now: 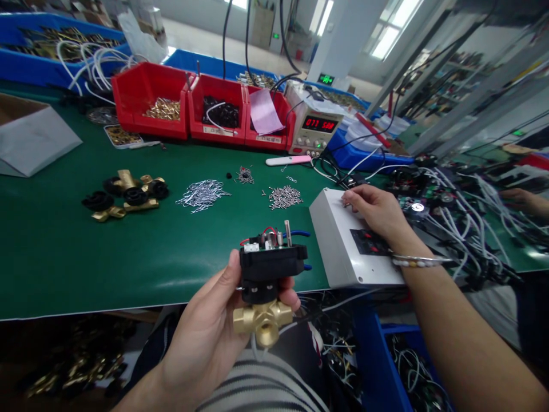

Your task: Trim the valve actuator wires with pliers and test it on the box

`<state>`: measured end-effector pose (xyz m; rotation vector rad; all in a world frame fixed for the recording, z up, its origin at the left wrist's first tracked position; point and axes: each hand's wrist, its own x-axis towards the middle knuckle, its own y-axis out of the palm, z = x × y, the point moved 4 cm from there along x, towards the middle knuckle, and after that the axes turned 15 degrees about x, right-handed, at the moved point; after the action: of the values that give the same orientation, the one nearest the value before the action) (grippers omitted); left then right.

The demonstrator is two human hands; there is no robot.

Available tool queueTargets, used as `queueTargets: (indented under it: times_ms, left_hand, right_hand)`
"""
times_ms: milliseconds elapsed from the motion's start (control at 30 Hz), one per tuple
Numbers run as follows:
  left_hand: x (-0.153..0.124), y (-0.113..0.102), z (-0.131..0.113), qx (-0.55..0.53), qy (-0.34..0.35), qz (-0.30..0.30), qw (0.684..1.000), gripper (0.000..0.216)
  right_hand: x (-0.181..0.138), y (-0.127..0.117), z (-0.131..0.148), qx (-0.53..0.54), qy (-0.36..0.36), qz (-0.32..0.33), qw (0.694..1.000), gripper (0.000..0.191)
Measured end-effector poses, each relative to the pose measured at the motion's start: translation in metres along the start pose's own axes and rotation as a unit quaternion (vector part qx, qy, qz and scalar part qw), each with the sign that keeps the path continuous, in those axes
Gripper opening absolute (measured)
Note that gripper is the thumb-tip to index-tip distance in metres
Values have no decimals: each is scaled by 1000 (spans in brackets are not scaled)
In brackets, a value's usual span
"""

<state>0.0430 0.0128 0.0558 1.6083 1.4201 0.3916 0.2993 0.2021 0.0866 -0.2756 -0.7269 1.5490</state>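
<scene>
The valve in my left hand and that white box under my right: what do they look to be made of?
The valve held by the left hand has a yellow, shiny lower body, probably brass; its black matte top looks like moulded plastic with exposed wires. The white box under the right hand is smooth and matte, likely plastic, though painted metal is possible.

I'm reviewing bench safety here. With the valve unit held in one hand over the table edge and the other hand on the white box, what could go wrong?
The brass valve assembly is held by the left hand alone, past the table edge; a slip might drop it. Its exposed wires on top could snag or bend. The right hand rests on the white box beside tangled cables, which the wrist might catch.
</scene>
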Motion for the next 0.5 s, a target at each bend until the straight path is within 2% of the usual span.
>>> queueTargets:
  times_ms: [100, 200, 267, 333, 500]
  left_hand:
    - [2, 2, 0, -13, -11, 3, 1000, 37]
    - [4, 4, 0, -48, -47, 14, 998, 60]
    - [4, 6, -4, -66, -41, 27, 997, 68]
    - [4, 6, -8, -81, -6, 50, 995, 63]
    - [2, 5, -8, -119, 34, 135, 983, 24]
  right_hand:
    - [0, 0, -1, 0, 2, -1, 1000, 42]
    - [0, 0, -1, -3, 8, -2, 1000, 34]
    - [0, 0, 1, -9, 19, -6, 1000, 26]
    - [0, 1, 3, -13, 35, -10, 999, 19]
    - [-1, 3, 9, -10, 55, -23, 998, 14]
